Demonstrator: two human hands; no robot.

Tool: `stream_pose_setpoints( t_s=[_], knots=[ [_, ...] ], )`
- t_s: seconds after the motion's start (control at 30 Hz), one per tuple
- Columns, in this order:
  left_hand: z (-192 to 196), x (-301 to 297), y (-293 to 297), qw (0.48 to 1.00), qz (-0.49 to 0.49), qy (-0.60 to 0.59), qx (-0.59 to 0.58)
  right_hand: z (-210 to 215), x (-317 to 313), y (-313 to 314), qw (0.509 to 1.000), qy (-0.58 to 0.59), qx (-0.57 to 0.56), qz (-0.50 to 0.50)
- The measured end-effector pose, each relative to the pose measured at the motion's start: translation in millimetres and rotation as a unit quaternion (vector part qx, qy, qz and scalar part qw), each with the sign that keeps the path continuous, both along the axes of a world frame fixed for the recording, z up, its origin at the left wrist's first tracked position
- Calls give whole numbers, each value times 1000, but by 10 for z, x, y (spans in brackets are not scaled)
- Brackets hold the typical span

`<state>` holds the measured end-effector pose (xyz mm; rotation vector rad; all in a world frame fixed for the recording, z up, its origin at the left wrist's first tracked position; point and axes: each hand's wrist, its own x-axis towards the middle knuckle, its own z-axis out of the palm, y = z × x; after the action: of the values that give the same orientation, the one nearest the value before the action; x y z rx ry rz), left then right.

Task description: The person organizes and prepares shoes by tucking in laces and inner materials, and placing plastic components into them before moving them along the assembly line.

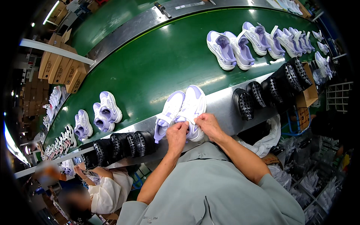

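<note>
A pair of white and lavender sneakers rests at the bench's near edge, toes pointing away from me. Both my hands work at the collar of the right-hand sneaker (193, 98). My left hand (177, 135) is closed, thumb and fingertips pinching the inner side of its opening. On the other side, my right hand (210, 126) pinches the pale strap across its instep. Beside it stands the left-hand sneaker (170, 107), its strap lying over the opening; neither hand grips it. My fingers hide part of the worked collar.
The green conveyor belt (150, 75) carries sneakers (221, 50) in rows to the right and more sneakers (107, 107) to the left. Black perforated shoe forms (243, 104) line the metal ledge on both sides. At the lower left sits a co-worker (110, 191). Cardboard boxes (56, 63) stand far left.
</note>
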<state>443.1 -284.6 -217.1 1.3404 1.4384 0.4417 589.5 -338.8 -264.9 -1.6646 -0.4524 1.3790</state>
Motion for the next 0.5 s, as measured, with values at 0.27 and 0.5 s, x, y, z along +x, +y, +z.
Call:
stream_pose_setpoints(
  t_s=[0.27,0.5],
  knots=[
    [-49,-135,-199,975,-161,-7,152,-161,178,-197,964,-251,-24,82],
    [60,-898,44,792,-320,321,409,351,27,-209,907,-393,70,132]
  ],
)
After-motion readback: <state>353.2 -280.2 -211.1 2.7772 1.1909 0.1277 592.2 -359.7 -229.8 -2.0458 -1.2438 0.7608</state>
